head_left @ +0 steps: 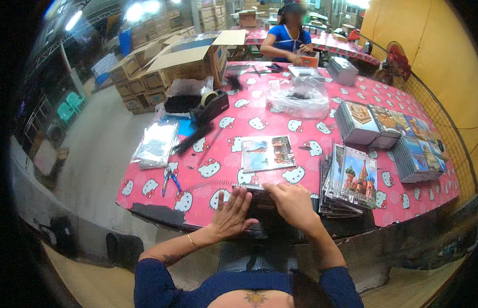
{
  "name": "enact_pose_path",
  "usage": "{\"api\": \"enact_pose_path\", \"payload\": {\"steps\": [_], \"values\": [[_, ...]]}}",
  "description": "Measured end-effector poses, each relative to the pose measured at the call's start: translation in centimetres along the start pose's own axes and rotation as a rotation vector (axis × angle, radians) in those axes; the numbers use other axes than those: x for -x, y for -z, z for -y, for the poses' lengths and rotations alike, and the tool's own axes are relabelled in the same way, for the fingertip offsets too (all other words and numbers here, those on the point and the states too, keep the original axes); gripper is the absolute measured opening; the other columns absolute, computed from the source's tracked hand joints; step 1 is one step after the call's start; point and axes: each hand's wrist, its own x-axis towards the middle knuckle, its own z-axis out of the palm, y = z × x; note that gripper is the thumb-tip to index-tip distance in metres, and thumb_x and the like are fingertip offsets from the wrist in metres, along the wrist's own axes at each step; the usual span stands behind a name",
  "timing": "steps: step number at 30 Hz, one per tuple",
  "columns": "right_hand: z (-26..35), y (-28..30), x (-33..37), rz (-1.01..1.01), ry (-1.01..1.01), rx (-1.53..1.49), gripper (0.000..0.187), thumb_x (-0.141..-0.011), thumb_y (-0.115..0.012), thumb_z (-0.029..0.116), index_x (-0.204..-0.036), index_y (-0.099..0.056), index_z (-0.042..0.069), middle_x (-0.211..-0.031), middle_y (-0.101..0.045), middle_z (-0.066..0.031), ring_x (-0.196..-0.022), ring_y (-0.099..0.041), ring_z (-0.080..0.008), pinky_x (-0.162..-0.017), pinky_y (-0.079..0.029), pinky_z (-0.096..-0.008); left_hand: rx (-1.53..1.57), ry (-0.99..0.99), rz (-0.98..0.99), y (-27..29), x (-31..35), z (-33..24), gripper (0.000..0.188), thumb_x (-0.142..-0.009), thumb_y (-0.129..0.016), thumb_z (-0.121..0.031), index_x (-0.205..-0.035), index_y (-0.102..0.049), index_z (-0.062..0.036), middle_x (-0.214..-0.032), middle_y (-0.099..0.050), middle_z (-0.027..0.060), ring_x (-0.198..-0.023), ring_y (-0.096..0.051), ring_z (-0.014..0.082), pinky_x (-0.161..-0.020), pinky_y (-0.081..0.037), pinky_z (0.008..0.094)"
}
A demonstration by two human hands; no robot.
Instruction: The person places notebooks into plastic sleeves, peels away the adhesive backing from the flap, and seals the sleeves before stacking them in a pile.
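At the table's near edge, a dark notebook (262,199) sits between my hands, seen nearly edge-on. A thin spiral wire (211,183) runs along its far edge and sticks out to the left. My left hand (232,213) lies with fingers stretched against the left end of that edge. On the other side, my right hand (294,204) has its fingers bent over the notebook's right end; their tips are partly hidden. Just beyond lies a spiral-bound notebook (269,154) with a picture cover. Blue-handled pliers (171,180) rest to the left.
Right of my hands is a loose pile of picture-covered notebooks (357,177), with neat stacks (359,123) farther right. A tape dispenser (211,105), plastic sleeves (156,143) and an open carton (187,64) occupy the left. Across the pink table (259,123), a person in blue (286,41) handles an orange item.
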Motion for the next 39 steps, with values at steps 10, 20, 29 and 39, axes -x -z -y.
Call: {"api": "enact_pose_path", "payload": {"steps": [10, 20, 29, 39], "values": [[-1.2, 1.3, 0.5, 0.14, -0.085, -0.142, 0.027, -0.088, -0.06, 0.017, -0.115, -0.063, 0.015, -0.085, -0.068, -0.0132, -0.075, -0.066, -0.0335, -0.064, -0.052, -0.045, -0.052, 0.143, 0.03, -0.7, -6.7, 1.8, 0.092, -0.093, -0.039, -0.063, -0.151, -0.014, 0.0029, -0.16, -0.005, 0.0235, -0.149, 0.0, 0.0359, -0.115, 0.007, 0.06], [-1.7, 1.3, 0.1, 0.247, -0.094, -0.148, 0.03, -0.087, -0.062, 0.02, -0.117, -0.061, 0.015, -0.083, -0.067, -0.0137, -0.076, -0.066, -0.0341, -0.067, -0.05, -0.0473, -0.326, 0.101, 0.206, 1.1, -8.3, 0.9, 0.093, -0.092, -0.038, -0.065, -0.149, -0.019, 0.0063, -0.157, -0.015, 0.0265, -0.148, -0.008, 0.0386, -0.115, 0.003, 0.0598], [-1.4, 3.8, 2.4, -0.05, -0.075, -0.115, 0.048, -0.084, -0.071, 0.017, -0.127, -0.051, 0.009, -0.102, -0.068, -0.0127, -0.098, -0.065, -0.0291, -0.084, -0.049, -0.0438, 0.193, -0.039, 0.174, -0.2, -2.3, -2.0, 0.088, -0.092, -0.044, -0.058, -0.151, -0.019, 0.0017, -0.158, -0.015, 0.0237, -0.149, -0.009, 0.0362, -0.115, -0.001, 0.0617], [-3.0, -3.9, 7.1, -0.317, -0.614, -1.142, 0.025, -0.086, -0.073, 0.007, -0.107, -0.061, 0.001, -0.093, -0.068, -0.0064, -0.086, -0.064, -0.0117, -0.076, -0.053, -0.0261, 0.095, -0.111, 0.175, 0.7, -3.4, -2.9, 0.085, -0.095, -0.037, -0.059, -0.15, -0.021, 0.0036, -0.158, -0.015, 0.0243, -0.149, -0.006, 0.0363, -0.116, 0.002, 0.0589]]}}
